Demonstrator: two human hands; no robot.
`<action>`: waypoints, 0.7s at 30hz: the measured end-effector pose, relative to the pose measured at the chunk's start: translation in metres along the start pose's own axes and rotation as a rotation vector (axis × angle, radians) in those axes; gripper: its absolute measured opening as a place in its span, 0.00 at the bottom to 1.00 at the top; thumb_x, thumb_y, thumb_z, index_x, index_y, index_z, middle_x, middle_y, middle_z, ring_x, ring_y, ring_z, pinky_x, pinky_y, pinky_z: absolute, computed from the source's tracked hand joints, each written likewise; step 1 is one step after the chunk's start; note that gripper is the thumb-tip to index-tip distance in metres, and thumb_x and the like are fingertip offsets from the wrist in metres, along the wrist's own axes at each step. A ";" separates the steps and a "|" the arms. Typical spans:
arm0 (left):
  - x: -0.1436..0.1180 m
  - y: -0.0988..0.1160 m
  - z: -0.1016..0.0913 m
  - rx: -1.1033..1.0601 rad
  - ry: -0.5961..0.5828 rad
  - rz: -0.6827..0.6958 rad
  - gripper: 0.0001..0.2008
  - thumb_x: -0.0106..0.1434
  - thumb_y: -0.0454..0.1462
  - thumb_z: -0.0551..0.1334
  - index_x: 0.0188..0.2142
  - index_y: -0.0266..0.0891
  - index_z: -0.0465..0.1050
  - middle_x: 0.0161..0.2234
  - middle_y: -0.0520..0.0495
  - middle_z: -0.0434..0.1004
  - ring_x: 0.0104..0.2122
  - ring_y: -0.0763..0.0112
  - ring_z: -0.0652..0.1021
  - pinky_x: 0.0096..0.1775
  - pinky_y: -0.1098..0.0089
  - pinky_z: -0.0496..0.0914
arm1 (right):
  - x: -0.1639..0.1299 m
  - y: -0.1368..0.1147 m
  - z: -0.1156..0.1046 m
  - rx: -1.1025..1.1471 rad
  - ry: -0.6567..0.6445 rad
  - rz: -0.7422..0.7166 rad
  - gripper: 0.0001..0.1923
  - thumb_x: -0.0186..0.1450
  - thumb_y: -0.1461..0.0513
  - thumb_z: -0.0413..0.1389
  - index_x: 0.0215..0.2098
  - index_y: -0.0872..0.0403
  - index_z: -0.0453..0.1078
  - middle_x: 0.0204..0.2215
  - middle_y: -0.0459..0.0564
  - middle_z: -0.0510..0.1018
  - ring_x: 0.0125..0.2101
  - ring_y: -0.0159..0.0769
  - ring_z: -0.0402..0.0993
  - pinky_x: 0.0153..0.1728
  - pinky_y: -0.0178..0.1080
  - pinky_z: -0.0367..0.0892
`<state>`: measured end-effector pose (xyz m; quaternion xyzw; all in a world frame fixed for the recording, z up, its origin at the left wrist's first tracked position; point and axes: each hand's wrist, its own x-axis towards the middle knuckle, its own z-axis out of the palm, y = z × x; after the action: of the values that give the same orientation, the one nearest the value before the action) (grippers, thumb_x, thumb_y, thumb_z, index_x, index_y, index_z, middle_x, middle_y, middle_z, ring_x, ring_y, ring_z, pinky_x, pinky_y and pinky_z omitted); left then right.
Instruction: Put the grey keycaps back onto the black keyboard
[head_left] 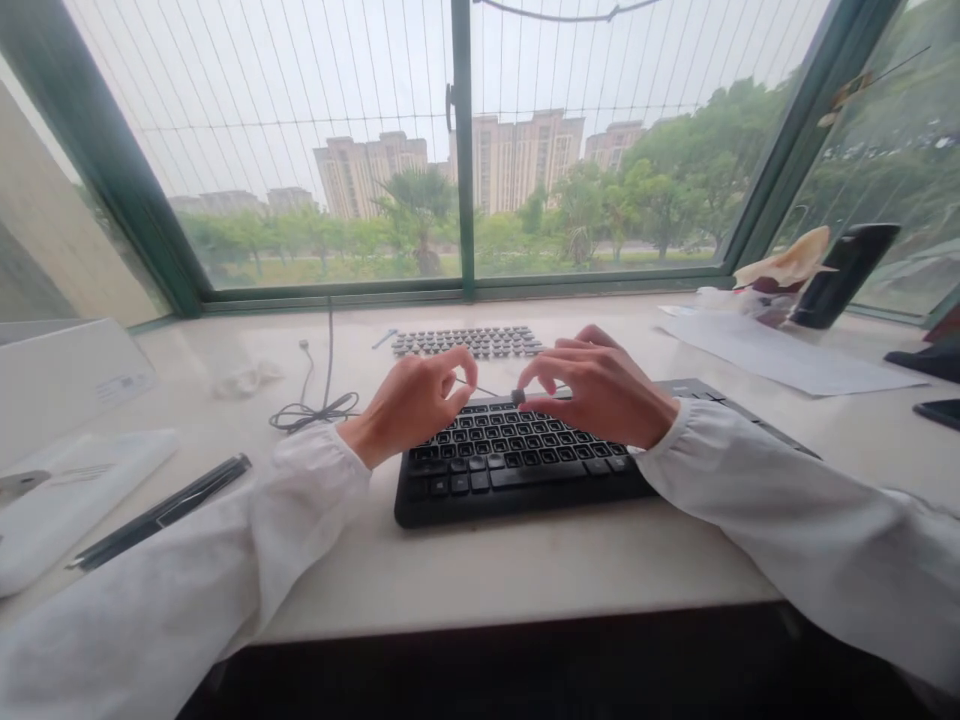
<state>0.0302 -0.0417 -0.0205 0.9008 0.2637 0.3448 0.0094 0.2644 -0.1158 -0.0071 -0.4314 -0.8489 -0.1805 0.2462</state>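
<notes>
My right hand [600, 385] pinches a small dark keycap [517, 397] between thumb and fingertips, just above the far side of a black keyboard [525, 505]. Over the keyboard's left end is my left hand [416, 395], its fingers curled and its thumb close to the index fingertip; whether anything is between them cannot be made out. Most of the keyboard's middle shows bare key sockets, while caps sit on the front row and some at the lower left. Beyond my hands, rows of loose keycaps [469, 342] lie on the white surface.
A coiled cable [315, 410] lies left of the keyboard. Further left are a black pen [165, 510], a white packet [82, 490] and a white box [67, 375]. At right are paper sheets [787, 350] and a dark upright object [847, 275]. A window [465, 200] stands behind.
</notes>
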 end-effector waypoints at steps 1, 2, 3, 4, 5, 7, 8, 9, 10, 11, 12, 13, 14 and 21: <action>0.000 0.002 -0.001 -0.046 -0.007 -0.020 0.03 0.61 0.35 0.62 0.36 0.39 0.72 0.14 0.63 0.51 0.16 0.81 0.55 0.24 0.76 0.55 | -0.001 -0.001 -0.001 0.004 -0.013 -0.006 0.12 0.63 0.51 0.60 0.37 0.50 0.74 0.27 0.42 0.77 0.30 0.32 0.71 0.41 0.38 0.51; 0.000 0.003 -0.003 -0.091 -0.018 -0.040 0.04 0.61 0.36 0.62 0.37 0.39 0.73 0.14 0.63 0.48 0.16 0.81 0.54 0.23 0.76 0.54 | -0.001 -0.002 -0.002 0.020 -0.031 -0.005 0.12 0.63 0.51 0.60 0.37 0.50 0.75 0.26 0.42 0.77 0.30 0.32 0.71 0.42 0.38 0.51; 0.001 0.005 -0.004 -0.136 -0.038 -0.053 0.05 0.62 0.38 0.62 0.37 0.39 0.73 0.15 0.62 0.46 0.17 0.81 0.52 0.22 0.76 0.52 | -0.001 -0.003 -0.003 0.050 -0.054 0.001 0.12 0.62 0.51 0.60 0.36 0.50 0.75 0.25 0.42 0.76 0.30 0.32 0.71 0.42 0.38 0.51; 0.001 0.006 -0.005 -0.178 -0.067 -0.059 0.07 0.63 0.40 0.62 0.37 0.39 0.74 0.16 0.62 0.45 0.17 0.80 0.51 0.22 0.75 0.50 | -0.002 -0.003 -0.004 0.091 -0.082 0.009 0.13 0.62 0.50 0.61 0.36 0.50 0.75 0.25 0.42 0.76 0.29 0.31 0.71 0.43 0.38 0.52; 0.000 0.007 -0.005 -0.214 -0.100 -0.058 0.08 0.63 0.41 0.62 0.36 0.39 0.75 0.16 0.61 0.44 0.18 0.80 0.51 0.22 0.75 0.48 | -0.002 -0.004 -0.004 0.142 -0.116 0.018 0.13 0.61 0.50 0.61 0.36 0.50 0.75 0.24 0.41 0.76 0.28 0.30 0.71 0.43 0.39 0.52; 0.000 0.009 -0.005 -0.269 -0.165 -0.038 0.10 0.63 0.43 0.62 0.35 0.39 0.76 0.17 0.60 0.44 0.19 0.79 0.49 0.21 0.73 0.45 | -0.002 -0.006 -0.004 0.245 -0.194 0.040 0.13 0.60 0.50 0.62 0.36 0.50 0.75 0.23 0.40 0.75 0.26 0.29 0.70 0.43 0.39 0.54; -0.001 0.009 -0.005 -0.288 -0.192 -0.022 0.10 0.63 0.43 0.62 0.34 0.39 0.77 0.17 0.60 0.44 0.19 0.79 0.49 0.21 0.73 0.45 | -0.002 -0.007 -0.004 0.290 -0.233 0.056 0.14 0.60 0.50 0.62 0.36 0.50 0.76 0.22 0.40 0.75 0.25 0.28 0.69 0.42 0.38 0.55; -0.001 0.010 -0.004 -0.300 -0.213 -0.005 0.10 0.63 0.43 0.62 0.35 0.39 0.77 0.17 0.60 0.44 0.18 0.79 0.50 0.21 0.73 0.46 | -0.002 -0.008 -0.004 0.331 -0.273 0.074 0.14 0.59 0.50 0.62 0.36 0.50 0.76 0.22 0.40 0.75 0.24 0.28 0.69 0.41 0.38 0.56; -0.002 0.010 -0.004 -0.305 -0.229 0.011 0.10 0.63 0.43 0.62 0.35 0.39 0.78 0.16 0.60 0.45 0.18 0.80 0.50 0.21 0.74 0.46 | -0.002 -0.009 -0.003 0.368 -0.311 0.094 0.14 0.59 0.50 0.63 0.36 0.50 0.76 0.21 0.40 0.75 0.23 0.28 0.68 0.38 0.37 0.57; -0.002 0.011 -0.005 -0.306 -0.240 0.028 0.10 0.63 0.43 0.62 0.35 0.39 0.78 0.16 0.60 0.46 0.18 0.80 0.50 0.21 0.74 0.47 | -0.002 -0.009 -0.003 0.401 -0.349 0.112 0.14 0.58 0.50 0.63 0.36 0.51 0.77 0.21 0.40 0.74 0.22 0.27 0.67 0.35 0.35 0.57; -0.003 0.011 -0.005 -0.302 -0.247 0.043 0.10 0.63 0.43 0.62 0.35 0.40 0.78 0.16 0.60 0.47 0.18 0.80 0.51 0.21 0.75 0.48 | -0.002 -0.009 -0.002 0.434 -0.385 0.127 0.14 0.58 0.50 0.63 0.36 0.51 0.77 0.21 0.40 0.74 0.22 0.27 0.66 0.32 0.34 0.57; -0.003 0.012 -0.005 -0.296 -0.250 0.057 0.10 0.64 0.43 0.62 0.35 0.40 0.78 0.16 0.60 0.48 0.18 0.80 0.51 0.21 0.75 0.49 | -0.002 -0.010 -0.002 0.464 -0.415 0.138 0.15 0.57 0.50 0.63 0.36 0.51 0.77 0.21 0.40 0.73 0.21 0.26 0.65 0.29 0.33 0.56; -0.003 0.012 -0.006 -0.290 -0.251 0.071 0.10 0.64 0.43 0.62 0.35 0.40 0.79 0.15 0.60 0.48 0.17 0.80 0.52 0.21 0.75 0.49 | -0.002 -0.009 -0.002 0.492 -0.438 0.146 0.15 0.57 0.50 0.63 0.36 0.51 0.78 0.21 0.40 0.73 0.21 0.26 0.64 0.27 0.33 0.55; -0.002 0.012 -0.009 -0.295 -0.333 0.269 0.10 0.64 0.40 0.61 0.39 0.41 0.80 0.17 0.57 0.66 0.17 0.82 0.59 0.21 0.77 0.55 | -0.002 -0.008 -0.001 0.605 -0.482 0.176 0.17 0.58 0.49 0.61 0.38 0.52 0.78 0.21 0.41 0.69 0.21 0.26 0.62 0.24 0.32 0.54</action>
<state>0.0285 -0.0543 -0.0122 0.9611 0.0834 0.2244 0.1379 0.2587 -0.1224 -0.0081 -0.4405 -0.8570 0.2061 0.1703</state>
